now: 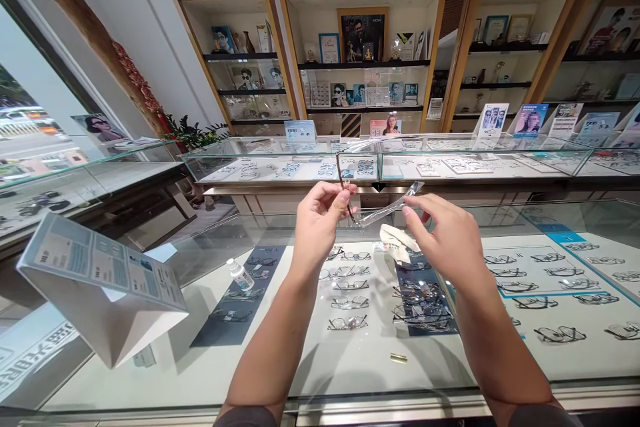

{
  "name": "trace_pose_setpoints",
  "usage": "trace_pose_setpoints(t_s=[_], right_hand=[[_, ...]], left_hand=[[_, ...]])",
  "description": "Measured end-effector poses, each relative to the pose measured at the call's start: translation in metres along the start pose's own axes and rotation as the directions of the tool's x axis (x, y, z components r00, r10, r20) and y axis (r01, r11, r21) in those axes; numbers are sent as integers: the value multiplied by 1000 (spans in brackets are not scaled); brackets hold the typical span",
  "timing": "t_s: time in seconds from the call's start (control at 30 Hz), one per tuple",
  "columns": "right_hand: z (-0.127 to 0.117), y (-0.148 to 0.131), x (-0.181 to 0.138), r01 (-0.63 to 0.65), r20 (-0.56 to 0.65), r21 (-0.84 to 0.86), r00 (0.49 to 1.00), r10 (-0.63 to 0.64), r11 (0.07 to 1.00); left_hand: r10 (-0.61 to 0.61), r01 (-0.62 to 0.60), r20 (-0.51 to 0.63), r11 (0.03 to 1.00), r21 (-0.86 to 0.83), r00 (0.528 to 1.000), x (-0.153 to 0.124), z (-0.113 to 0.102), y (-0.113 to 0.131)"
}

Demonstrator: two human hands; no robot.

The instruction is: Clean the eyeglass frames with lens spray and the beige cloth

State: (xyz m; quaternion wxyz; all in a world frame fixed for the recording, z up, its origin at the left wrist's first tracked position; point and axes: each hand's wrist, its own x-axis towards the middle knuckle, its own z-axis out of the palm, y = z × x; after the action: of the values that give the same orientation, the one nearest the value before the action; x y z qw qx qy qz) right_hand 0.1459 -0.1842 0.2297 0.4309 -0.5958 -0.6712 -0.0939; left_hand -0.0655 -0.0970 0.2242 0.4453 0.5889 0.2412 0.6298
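I hold a pair of thin-framed glasses (350,173) up in front of me above a glass display counter (200,360). My left hand (317,220) is closed, pinching the frame at its left side. My right hand (445,240) pinches a clear temple arm (390,208) of the glasses between thumb and fingers. A crumpled white cloth (397,243) shows just under my right hand; I cannot tell whether the hand holds it or it lies on the glass.
A small dropper bottle (241,275) and a folded paper sign (95,280) stand on the counter at left. A small brass piece (399,357) lies near the front. Rows of glasses fill the case below. More counters and wall shelves stand behind.
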Motion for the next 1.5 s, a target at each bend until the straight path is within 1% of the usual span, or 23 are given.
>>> trace_pose_setpoints(t_s=[0.1, 0.17, 0.23, 0.33, 0.43, 0.5, 0.6, 0.67, 0.83, 0.9, 0.97, 1.07, 1.13, 1.2, 1.33, 1.4, 1.5], right_hand=[[2, 1, 0, 9, 24, -36, 1000, -8, 999], [4, 1, -1, 39, 46, -33, 998, -38, 999], [6, -1, -1, 77, 88, -14, 993, -76, 997], [7, -5, -3, 100, 132, 11, 986, -101, 995], [6, -11, -4, 120, 70, 67, 990, -125, 991], [6, -13, -5, 164, 26, 119, 985, -168, 979], [10, -13, -2, 207, 26, 190, 976, -216, 960], [15, -11, 0, 179, 59, 241, 978, -198, 954], [23, -3, 5, 38, 152, 310, 984, -90, 950], [23, -3, 5, 11, 169, 337, 983, -71, 941], [22, -4, 4, 27, 153, 359, 984, -88, 933], [23, -8, 2, 119, 94, 384, 981, -168, 916], [26, -9, 2, 168, 78, 405, 973, -217, 899], [30, -10, 1, 186, 59, 432, 971, -233, 883], [34, -14, -3, 185, 17, 477, 975, -220, 859], [33, -17, -7, 184, 5, 484, 977, -212, 856], [31, -21, -12, 175, 25, 475, 977, -212, 862]], left_hand=[[29, -29, -35, 1000, 8, 999, 0, 0, -1], [38, -38, -52, 999, 10, 998, 0, 1, -1], [27, -27, -46, 1000, 12, 999, -1, 1, -1], [-2, 2, 5, 999, 40, 1000, -2, 1, -1], [8, -11, 48, 997, 75, 999, -4, 2, -1], [10, -19, 98, 995, 96, 995, -6, 3, 0], [0, -20, 192, 994, 104, 981, -8, 5, 0], [1, -19, 204, 996, 86, 979, -10, 6, 1], [17, -19, 90, 1000, 17, 996, -13, 9, 3], [19, -20, 88, 1000, 10, 996, -13, 8, 3], [20, -25, 134, 999, 37, 991, -13, 8, 3], [34, -60, 225, 992, 108, 974, -14, 9, 1], [40, -77, 256, 988, 137, 966, -16, 11, 1], [30, -67, 261, 988, 136, 965, -18, 12, 2], [-8, -18, 244, 995, 101, 970, -26, 13, 7], [-15, -8, 227, 995, 101, 974, -35, 13, 10], [-26, -7, 191, 985, 173, 981, -55, 6, 10]])
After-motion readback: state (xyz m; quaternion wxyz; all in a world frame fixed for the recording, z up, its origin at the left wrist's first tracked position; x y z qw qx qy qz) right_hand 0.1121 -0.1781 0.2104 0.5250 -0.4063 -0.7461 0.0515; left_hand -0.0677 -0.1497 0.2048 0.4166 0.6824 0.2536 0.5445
